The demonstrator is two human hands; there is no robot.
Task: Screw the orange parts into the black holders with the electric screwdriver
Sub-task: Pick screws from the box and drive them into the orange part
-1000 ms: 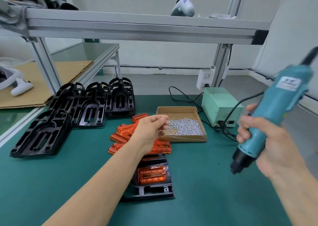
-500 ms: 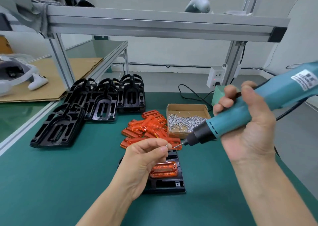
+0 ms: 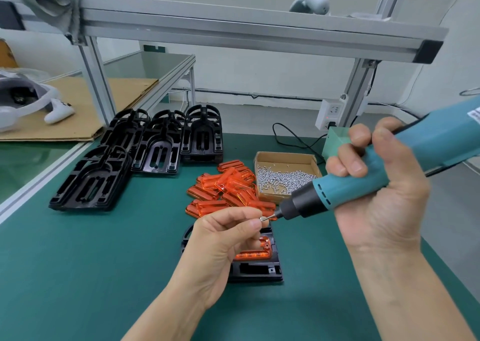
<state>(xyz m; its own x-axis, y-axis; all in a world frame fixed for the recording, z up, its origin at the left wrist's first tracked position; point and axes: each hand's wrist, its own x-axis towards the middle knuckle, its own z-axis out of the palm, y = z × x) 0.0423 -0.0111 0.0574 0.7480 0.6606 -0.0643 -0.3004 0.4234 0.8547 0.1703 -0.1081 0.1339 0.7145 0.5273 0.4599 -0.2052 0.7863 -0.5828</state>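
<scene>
The right hand (image 3: 374,184) grips the teal electric screwdriver (image 3: 363,182), its tip meeting a small screw (image 3: 265,218) pinched by the left hand (image 3: 226,239). Below them on the green table (image 3: 78,275), an orange part (image 3: 255,252) sits in a black holder (image 3: 257,270), near loose orange parts (image 3: 226,187), stacked holders (image 3: 155,146) and a box of screws (image 3: 283,177).

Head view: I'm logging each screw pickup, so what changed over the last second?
The left hand drew back from the screw box pinching a screw. The right hand swung the electric screwdriver down and leftward until its bit met that screw. The black holder with its orange part, the orange pile and the holder stacks stayed put.
</scene>
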